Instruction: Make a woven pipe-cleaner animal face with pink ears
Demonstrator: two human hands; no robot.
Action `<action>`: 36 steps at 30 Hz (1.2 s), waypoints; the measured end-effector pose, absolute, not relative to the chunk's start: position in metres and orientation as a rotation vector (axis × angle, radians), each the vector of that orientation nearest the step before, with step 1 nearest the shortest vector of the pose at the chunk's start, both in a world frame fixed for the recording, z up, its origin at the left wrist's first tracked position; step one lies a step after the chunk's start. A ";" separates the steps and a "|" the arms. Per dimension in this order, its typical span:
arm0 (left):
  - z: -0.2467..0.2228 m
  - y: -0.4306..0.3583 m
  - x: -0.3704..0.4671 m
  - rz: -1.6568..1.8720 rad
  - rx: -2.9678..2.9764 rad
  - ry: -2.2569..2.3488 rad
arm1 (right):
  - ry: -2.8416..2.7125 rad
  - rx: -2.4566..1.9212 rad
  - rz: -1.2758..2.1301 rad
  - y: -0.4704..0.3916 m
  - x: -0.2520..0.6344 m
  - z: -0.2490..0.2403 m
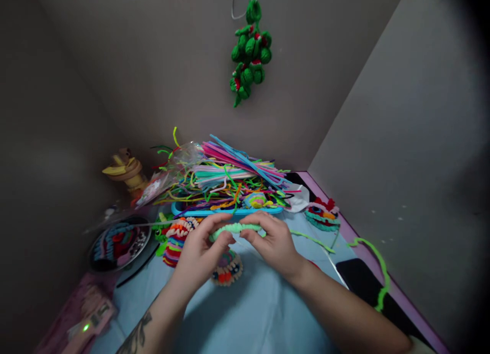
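A light green coiled pipe-cleaner piece (236, 228) is held level between both hands above the table. My left hand (209, 239) grips its left end, fingers behind and thumb in front. My right hand (270, 236) pinches the right part between thumb and fingers. Just below the hands, a round multicoloured coiled piece (228, 269) with an orange and cream edge rests on the light blue cloth (252, 313). To the left lies a striped coiled piece (178, 242), beside a green one (161, 235). A thin green strand (314, 238) stretches out on the right.
A blue tray (225, 211) piled with colourful pipe cleaners (237, 170) stands at the back. At left are a round dish (143, 237) and a device with a green light (95, 315). A dark phone (356, 277) and a red-and-teal piece (322, 215) lie at right.
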State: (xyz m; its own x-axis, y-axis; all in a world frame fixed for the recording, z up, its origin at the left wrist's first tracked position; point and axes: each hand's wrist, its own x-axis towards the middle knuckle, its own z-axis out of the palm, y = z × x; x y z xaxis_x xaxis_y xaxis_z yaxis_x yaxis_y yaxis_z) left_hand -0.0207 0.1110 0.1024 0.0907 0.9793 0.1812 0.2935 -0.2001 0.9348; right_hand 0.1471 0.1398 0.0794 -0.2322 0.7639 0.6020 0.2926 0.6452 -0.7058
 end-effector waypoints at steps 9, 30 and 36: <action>0.097 0.112 -0.023 1.257 1.772 1.365 | -1.820 -0.835 0.580 0.139 0.146 0.082; 0.098 0.109 -0.022 1.344 1.919 1.424 | -1.867 -0.796 0.651 0.141 0.149 0.082; 0.099 0.108 -0.023 1.375 2.103 1.299 | -1.868 -0.802 0.621 0.139 0.148 0.086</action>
